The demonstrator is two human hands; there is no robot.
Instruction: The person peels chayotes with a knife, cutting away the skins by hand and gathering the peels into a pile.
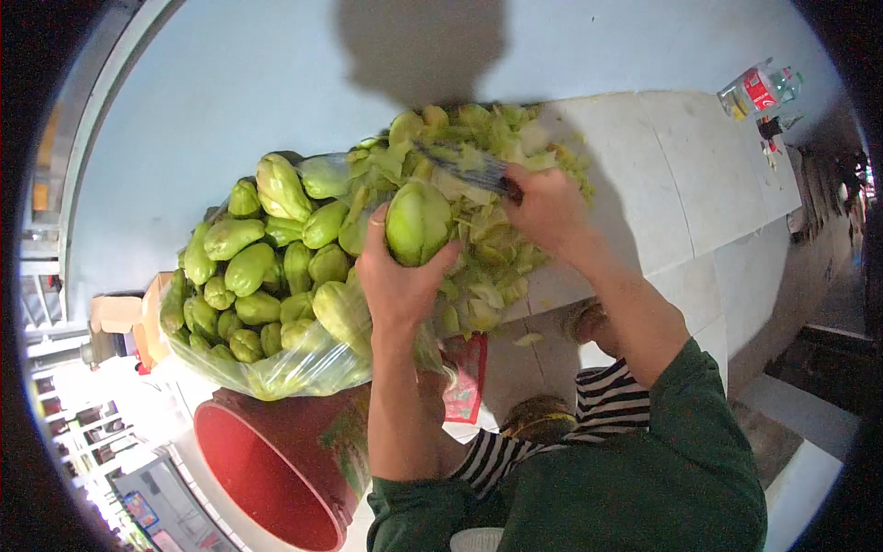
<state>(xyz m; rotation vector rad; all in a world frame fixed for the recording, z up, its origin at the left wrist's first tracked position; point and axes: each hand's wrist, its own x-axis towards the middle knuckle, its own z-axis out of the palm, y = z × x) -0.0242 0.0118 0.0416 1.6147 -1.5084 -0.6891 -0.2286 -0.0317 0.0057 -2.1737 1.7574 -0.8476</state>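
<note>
A green chayote (418, 223) is gripped in my left hand (397, 281), its thumb and fingers wrapped round the lower part. My right hand (550, 207) is closed round the dark handle of a knife (464, 170). The blade, smeared by motion, points left, above and apart from the held chayote. Behind and below both hands spreads a heap of pale green peelings (497, 244). To the left, many whole chayotes (250, 269) fill a clear plastic bag (285, 375) that lies open on the tiled ledge.
Below the bag, a red bucket (216, 432) stands on its side or tilted. The white tiled ledge (635, 156) runs right to plastic bottles (759, 90) by the wall. A red-edged mat or bag (467, 382) lies near my feet. A cardboard box (152, 322) is at left.
</note>
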